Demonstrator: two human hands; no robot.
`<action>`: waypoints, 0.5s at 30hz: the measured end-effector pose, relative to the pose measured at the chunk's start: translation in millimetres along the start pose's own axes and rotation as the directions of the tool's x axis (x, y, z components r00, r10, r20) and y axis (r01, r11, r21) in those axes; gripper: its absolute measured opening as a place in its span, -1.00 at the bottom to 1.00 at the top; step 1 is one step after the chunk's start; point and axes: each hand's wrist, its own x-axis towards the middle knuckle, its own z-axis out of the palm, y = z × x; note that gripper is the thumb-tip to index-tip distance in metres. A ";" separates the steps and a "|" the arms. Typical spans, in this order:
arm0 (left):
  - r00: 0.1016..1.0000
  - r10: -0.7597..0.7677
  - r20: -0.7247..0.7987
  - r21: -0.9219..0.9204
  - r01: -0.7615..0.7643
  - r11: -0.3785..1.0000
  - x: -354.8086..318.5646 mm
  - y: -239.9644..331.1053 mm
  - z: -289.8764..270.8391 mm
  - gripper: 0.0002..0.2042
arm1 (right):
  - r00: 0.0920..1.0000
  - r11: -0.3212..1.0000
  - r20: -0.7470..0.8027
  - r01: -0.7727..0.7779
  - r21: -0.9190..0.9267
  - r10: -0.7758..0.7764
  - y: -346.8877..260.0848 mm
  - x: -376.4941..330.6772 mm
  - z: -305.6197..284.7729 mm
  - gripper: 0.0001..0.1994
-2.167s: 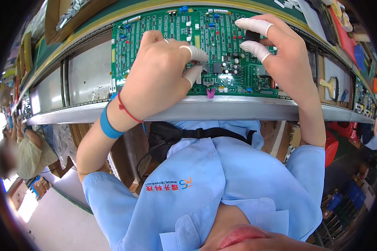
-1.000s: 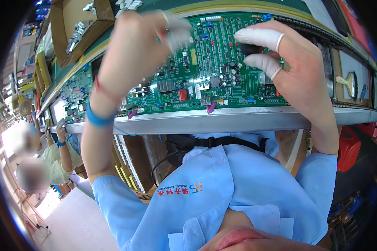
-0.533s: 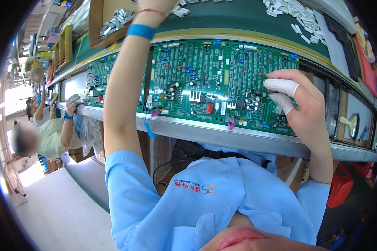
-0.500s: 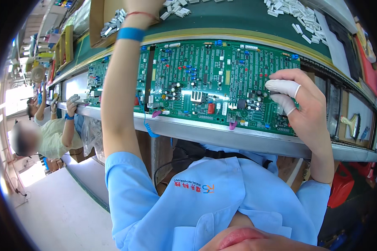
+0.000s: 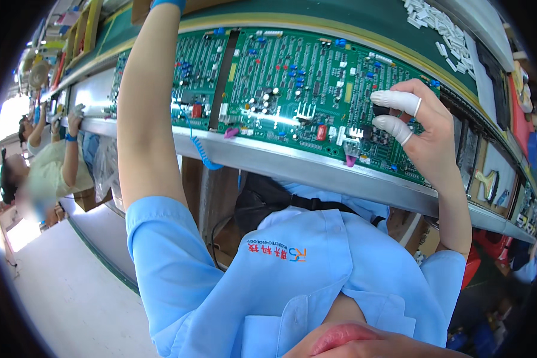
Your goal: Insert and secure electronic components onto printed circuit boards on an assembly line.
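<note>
a bright window (image 5: 9,122) glares at left, with a broad white surface (image 5: 71,286) lower down.

Left arm (image 5: 149,107): extended forward, close to straight, bare below the short sleeve (image 5: 167,232). Left wrist (image 5: 170,3): banded in blue and cut by the upper edge of view. The left hand lies beyond that edge; its state cannot be assessed. Right arm (image 5: 456,209): bent at the elbow, forearm rising forward and leaning slightly inward. Right wrist (image 5: 446,170): roughly in line with the forearm. Right hand (image 5: 432,128): directed inward, thumb (image 5: 392,127) and opposing finger (image 5: 395,101) in white covers, curved toward each other in a pinch, tips slightly apart. Remaining fingers largely hidden.
</note>
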 end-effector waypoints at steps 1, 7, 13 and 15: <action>1.000 -0.026 0.006 -0.001 0.026 1.000 -1.4 -15.7 -0.6 -0.62 | 0.999 0.999 0.014 0.033 -0.012 -0.033 -6.5 5.5 6.0 -0.74; 0.927 -0.003 -0.376 -0.427 -0.171 0.888 -71.2 -19.7 -43.4 -0.74 | 0.972 0.971 0.077 0.230 -0.071 -0.224 -25.4 45.6 49.7 -0.78; 0.929 0.148 -0.340 -0.643 -0.344 0.684 -114.0 -58.5 -43.8 -0.78 | 0.934 0.924 0.224 0.325 -0.200 -0.279 -49.2 80.7 110.4 -0.75; 0.984 0.066 -0.167 -0.736 -0.169 0.656 -119.9 -67.7 -39.4 -0.78 | 0.906 0.872 0.270 0.398 -0.284 -0.326 -51.7 87.1 125.9 -0.71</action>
